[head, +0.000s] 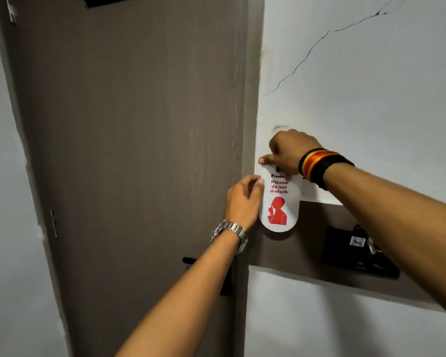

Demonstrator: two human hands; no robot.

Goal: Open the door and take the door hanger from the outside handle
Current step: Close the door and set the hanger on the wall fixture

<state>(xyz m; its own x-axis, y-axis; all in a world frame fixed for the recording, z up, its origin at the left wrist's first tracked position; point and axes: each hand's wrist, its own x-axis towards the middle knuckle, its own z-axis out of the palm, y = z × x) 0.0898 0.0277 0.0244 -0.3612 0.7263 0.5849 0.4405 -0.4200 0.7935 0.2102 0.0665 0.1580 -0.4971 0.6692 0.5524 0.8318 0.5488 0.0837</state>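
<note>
Door hanger (278, 202): gripped by left hand (242, 199) at 9 o'clock, right hand (289, 153) at 12; door (129, 150) seemingly shut; next, likely stow it.

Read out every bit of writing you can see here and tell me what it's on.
"Please do not disturb", red, on the white door hanger.
"Presid", black, above it; the rest hidden by the right hand.
Handwritten tag on the black holder: too blurred to read.
</note>
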